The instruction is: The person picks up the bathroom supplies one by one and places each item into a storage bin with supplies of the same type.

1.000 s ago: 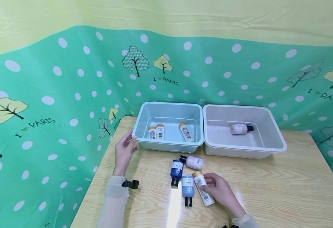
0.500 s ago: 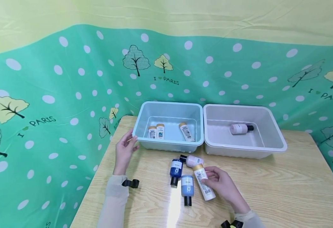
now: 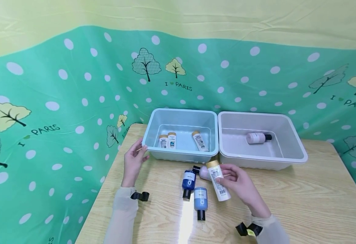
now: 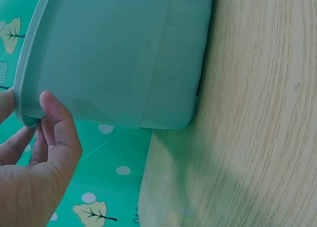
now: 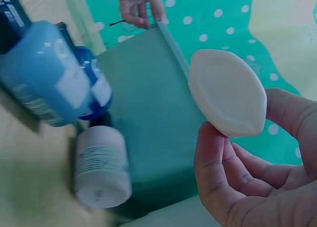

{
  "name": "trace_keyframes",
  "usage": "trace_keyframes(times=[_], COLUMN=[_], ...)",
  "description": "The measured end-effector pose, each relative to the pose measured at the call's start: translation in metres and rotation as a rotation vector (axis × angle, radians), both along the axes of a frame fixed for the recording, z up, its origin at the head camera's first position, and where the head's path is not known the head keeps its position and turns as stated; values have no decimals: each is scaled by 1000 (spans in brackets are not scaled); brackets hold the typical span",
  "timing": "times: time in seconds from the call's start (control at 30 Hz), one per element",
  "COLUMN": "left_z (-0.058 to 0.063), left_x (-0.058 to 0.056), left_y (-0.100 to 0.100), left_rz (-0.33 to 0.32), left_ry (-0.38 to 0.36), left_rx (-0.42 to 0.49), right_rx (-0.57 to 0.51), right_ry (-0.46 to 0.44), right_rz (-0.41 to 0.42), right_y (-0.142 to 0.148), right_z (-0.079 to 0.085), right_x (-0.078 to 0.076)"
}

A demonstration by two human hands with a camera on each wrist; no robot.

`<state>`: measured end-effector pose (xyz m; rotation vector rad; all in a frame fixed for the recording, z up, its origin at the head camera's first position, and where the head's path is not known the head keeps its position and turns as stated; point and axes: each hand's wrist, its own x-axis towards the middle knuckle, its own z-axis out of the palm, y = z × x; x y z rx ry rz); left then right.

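My right hand (image 3: 242,185) grips a white bottle with a gold cap (image 3: 218,183), thumb on one side and fingers on the other. It is held up off the table, cap tilted toward the bins; its flat base (image 5: 228,93) faces the right wrist camera. My left hand (image 3: 133,164) pinches the front left corner of a light blue bin (image 3: 181,157), thumb over the rim and fingers beneath, as the left wrist view shows. Inside that bin lie 3 white bottles (image 3: 200,141) with gold caps. Beside the raised bottle, a pink bottle (image 3: 204,173) is partly covered by it.
A dark blue bottle (image 3: 189,180) and a light blue bottle (image 3: 200,199), both black-capped, lie on the wooden table (image 3: 321,183). To the right of the blue bin stands a pale grey bin (image 3: 254,161) holding one pink bottle (image 3: 255,138). A patterned green cloth (image 3: 242,67) hangs behind.
My right hand has lifted the white bottle from beside the light blue one and carried it toward the bins. My left hand stays at the bin's corner.
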<state>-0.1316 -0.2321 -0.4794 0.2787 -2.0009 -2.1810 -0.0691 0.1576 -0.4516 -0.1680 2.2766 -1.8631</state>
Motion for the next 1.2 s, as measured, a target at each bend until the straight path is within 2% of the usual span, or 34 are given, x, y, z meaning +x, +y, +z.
trace_keyframes(times=[0.1, 0.27, 0.47, 0.77, 0.97, 1.2], left_z=[0, 0, -1, -3, -3, -3], left_x=[0, -1, 0, 1, 1, 0], left_y=[0, 1, 1, 1, 0, 0], left_rz=[3, 8, 11, 9, 7, 5], left_ry=[-3, 0, 3, 7, 19, 33], left_rx=[-6, -8, -8, -11, -10, -8], right_rx=[-4, 46, 82, 63, 44, -42], right_ry=[17, 29, 63, 100, 62, 40], right_rz=[-3, -16, -9, -13, 3, 26], right_y=[-1, -1, -2, -5, -12, -26], right_z=[10, 25, 40, 65, 82, 92], right_x=[-5, -14, -31, -62, -83, -120])
